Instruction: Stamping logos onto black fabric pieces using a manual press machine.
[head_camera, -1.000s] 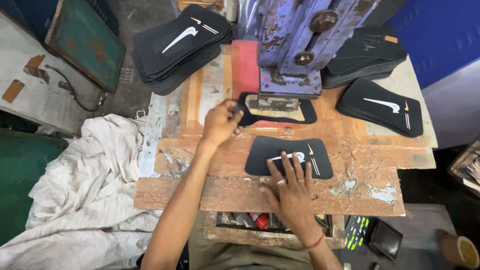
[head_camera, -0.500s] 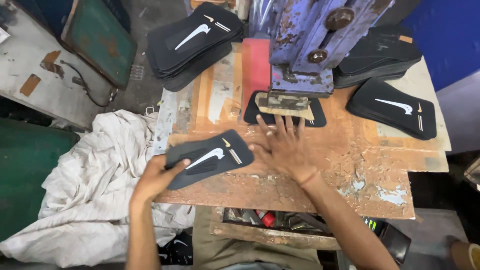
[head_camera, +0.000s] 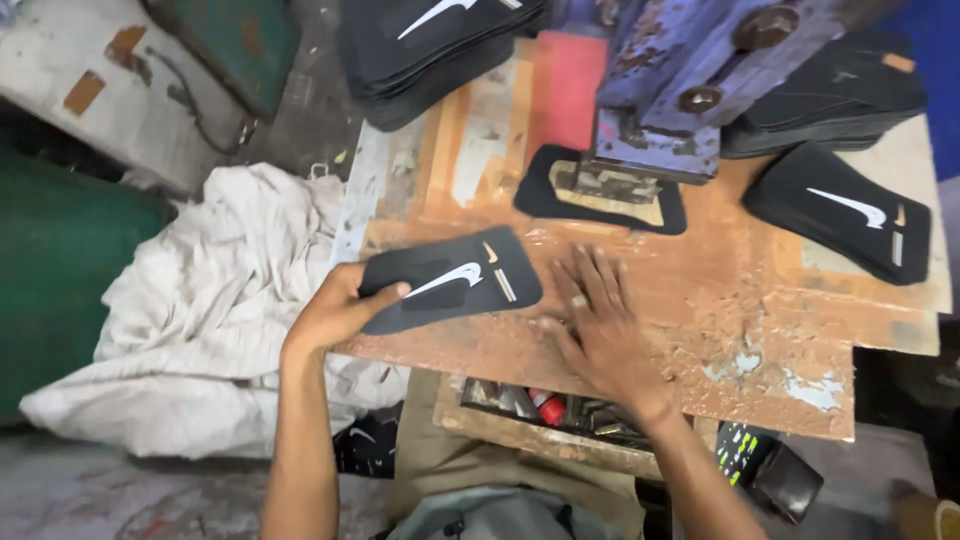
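My left hand (head_camera: 337, 308) grips the left end of a black foam strap piece (head_camera: 452, 279) with a white curved mark, held just over the worn orange table (head_camera: 700, 300) at its near left corner. My right hand (head_camera: 598, 320) is blurred, fingers spread, flat over the table just right of that piece, holding nothing. Farther back, another black piece (head_camera: 600, 195) lies under the blue-purple press (head_camera: 680, 90), with a metal die on top of it.
A stack of black pieces (head_camera: 430, 40) sits at the back left, another stack (head_camera: 835, 95) at the back right, and a single piece (head_camera: 845, 210) lies on the right. White cloth (head_camera: 200, 310) is heaped on the floor to the left. A tray of small tools (head_camera: 540, 405) sits below the table edge.
My left hand has carried the black piece from the table's middle to its near left corner. My right hand drew back from near the press toward me.
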